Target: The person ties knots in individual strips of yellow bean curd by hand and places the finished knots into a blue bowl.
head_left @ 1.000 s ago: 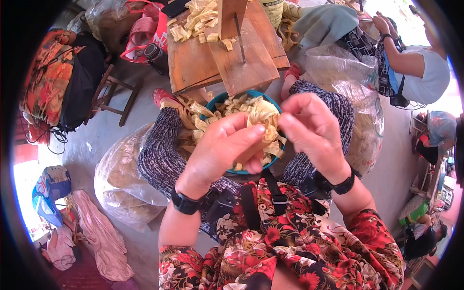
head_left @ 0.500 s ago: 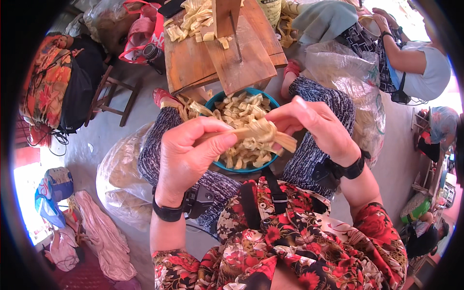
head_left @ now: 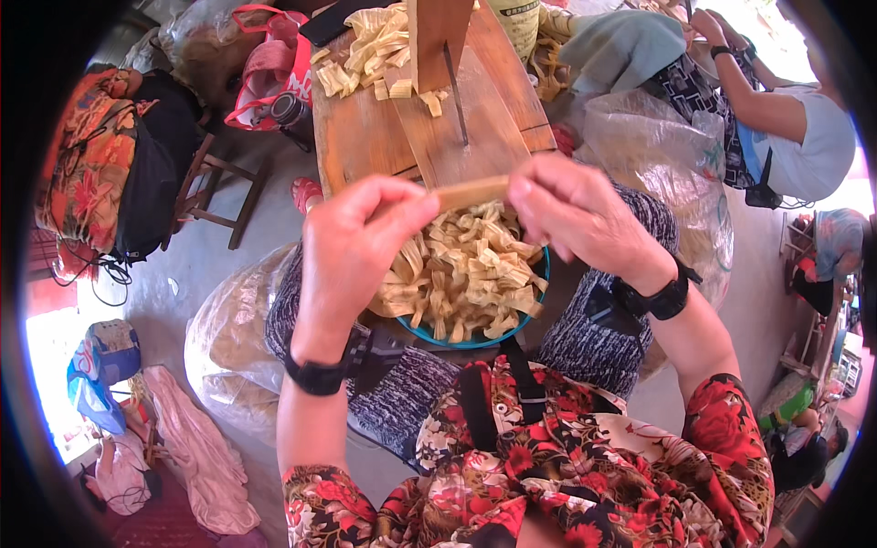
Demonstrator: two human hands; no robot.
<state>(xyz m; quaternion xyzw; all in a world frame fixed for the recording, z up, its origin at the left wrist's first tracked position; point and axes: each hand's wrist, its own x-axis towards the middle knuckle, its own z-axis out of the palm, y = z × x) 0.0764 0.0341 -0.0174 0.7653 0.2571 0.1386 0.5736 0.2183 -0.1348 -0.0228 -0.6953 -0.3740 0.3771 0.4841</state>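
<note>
Between my two hands a flat, pale tan strip [head_left: 472,193] is held stretched nearly level. My left hand [head_left: 361,233] pinches its left end between thumb and fingers. My right hand [head_left: 585,215] grips the other end, its fingers slightly blurred. Just below, a blue basin [head_left: 463,342] sits between my knees, heaped with knotted, folded pale yellow strips [head_left: 470,269]. Beyond my hands stands a wooden bench [head_left: 352,137] with a flat board [head_left: 484,137] on it, an upright wooden block [head_left: 438,46] and a thin dark metal blade or rod [head_left: 456,96].
More loose strips [head_left: 379,41] lie on the bench's far left. A red bag [head_left: 274,59] and a dark flask [head_left: 292,117] stand beside it. Clear plastic sacks flank my legs, one sack [head_left: 233,338] at left. A seated person [head_left: 767,119] works at the far right.
A knotted piece was between my hands before; now a straight strip spans them. Both hands have moved slightly away from me, and more of the basin's near heap shows.
</note>
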